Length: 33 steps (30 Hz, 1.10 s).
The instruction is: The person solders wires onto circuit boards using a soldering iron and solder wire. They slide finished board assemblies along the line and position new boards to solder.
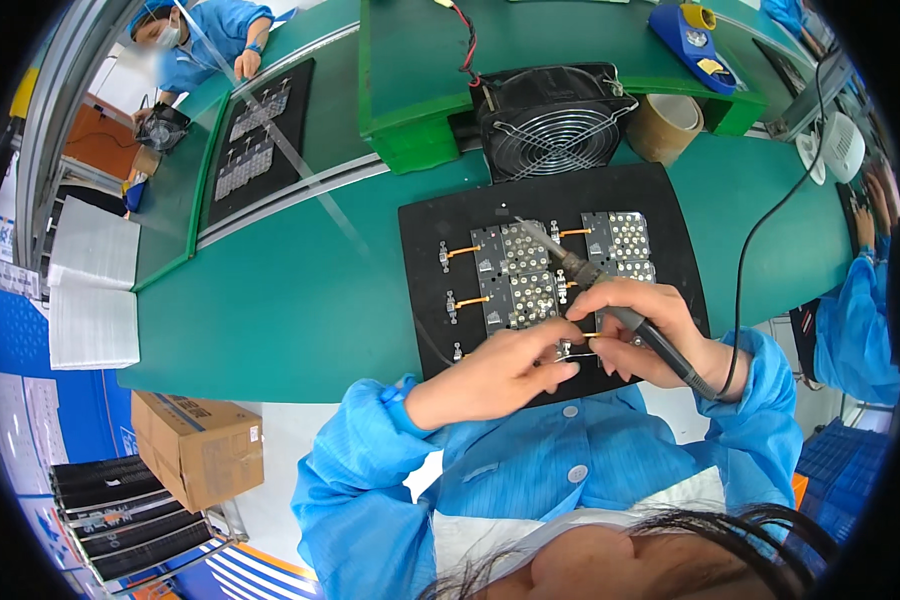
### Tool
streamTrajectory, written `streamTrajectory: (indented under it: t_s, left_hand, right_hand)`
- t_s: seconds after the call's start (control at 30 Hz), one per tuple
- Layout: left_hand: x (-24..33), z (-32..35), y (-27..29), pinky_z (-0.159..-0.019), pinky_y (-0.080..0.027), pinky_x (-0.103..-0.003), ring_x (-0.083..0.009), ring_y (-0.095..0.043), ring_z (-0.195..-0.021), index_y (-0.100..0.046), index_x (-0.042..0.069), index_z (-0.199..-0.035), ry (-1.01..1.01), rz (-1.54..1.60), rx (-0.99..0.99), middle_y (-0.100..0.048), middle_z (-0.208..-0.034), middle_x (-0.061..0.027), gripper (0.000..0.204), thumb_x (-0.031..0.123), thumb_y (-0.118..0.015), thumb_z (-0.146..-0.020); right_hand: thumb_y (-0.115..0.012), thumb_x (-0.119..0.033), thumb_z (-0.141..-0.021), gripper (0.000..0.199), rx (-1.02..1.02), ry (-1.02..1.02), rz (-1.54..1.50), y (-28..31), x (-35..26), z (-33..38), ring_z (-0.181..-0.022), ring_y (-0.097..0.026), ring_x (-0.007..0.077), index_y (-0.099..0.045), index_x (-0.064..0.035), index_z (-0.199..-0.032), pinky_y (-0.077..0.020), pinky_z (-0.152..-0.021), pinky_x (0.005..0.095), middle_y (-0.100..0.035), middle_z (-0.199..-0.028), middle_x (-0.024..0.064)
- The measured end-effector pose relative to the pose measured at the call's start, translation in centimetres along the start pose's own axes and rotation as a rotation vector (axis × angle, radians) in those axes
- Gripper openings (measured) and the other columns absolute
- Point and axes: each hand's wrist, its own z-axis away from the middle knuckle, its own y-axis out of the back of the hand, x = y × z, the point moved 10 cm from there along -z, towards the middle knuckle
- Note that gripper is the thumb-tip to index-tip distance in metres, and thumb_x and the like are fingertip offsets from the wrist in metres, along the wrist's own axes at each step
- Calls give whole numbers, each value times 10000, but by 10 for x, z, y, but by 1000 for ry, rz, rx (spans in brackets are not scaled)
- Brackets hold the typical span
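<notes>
Green benchtop [270,335] is spreading around; right hand [655,308] is gripping a soldering iron [584,273], left hand [498,368] is hiding its grip. They're apparently positioning an orange lead [592,335] between them, probably needing the tip lowered next. Circuit boards [532,293] are lying beyond.

Bright, even light covers the green counter [300,335] and the fingers [548,377], which look fairly sharp — shadows are soft. Far out from the fingers, straight edges bow toward a black fisheye rim.

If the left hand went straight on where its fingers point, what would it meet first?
Likely the thin orange strip, then the right hand just beyond; depth there is unclear.
</notes>
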Motion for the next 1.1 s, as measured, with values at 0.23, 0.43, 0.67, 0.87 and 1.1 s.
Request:
streamTrajectory:
  t_s: [0.23,0.43,0.67,0.87,1.1]
  left_hand:
    - [22,55,80,-607,-428,-255,-132,-558,-743,-730,24,-892,-114,-303,550,-586,-818,-50,112,-20,-711,-790]
    - [35,101,134,-572,-396,-264,-140,-506,-699,-687,25,-817,20,-607,1000,-523,-799,-44,119,-58,-715,-737]
    - [46,94,126,-806,-435,-376,-292,-501,-988,-682,41,-778,-155,-891,1064,-542,-985,-84,160,-63,-731,-667]
    - [43,88,124,-836,-439,-392,-294,-514,-1031,-685,59,-765,-132,-937,1041,-555,-1012,-82,166,-37,-749,-646]
    - [44,91,124,-835,-439,-389,-293,-518,-1027,-684,58,-761,-148,-908,1046,-555,-1010,-81,174,-40,-754,-636]
  right_hand:
    - [-623,119,-803,412,9,-120,-73,8,11,-4,-644,-675,161,-591,-22,-1189,-543,-552,267,-656,-1019,125]
    - [-704,9,-786,373,-37,378,408,23,-38,-27,-692,-679,297,-638,5,-1153,-537,-613,353,-681,-855,161]
    - [-748,-137,-797,336,165,259,351,37,-3,-56,-723,-701,258,-670,38,-1073,-543,-645,310,-704,-873,176]
    - [-757,-121,-784,317,137,261,365,24,15,-59,-716,-702,242,-684,15,-1061,-537,-619,297,-714,-871,155]
    - [-758,-128,-783,328,83,280,386,18,16,-63,-699,-690,238,-681,2,-1074,-524,-617,304,-709,-843,140]
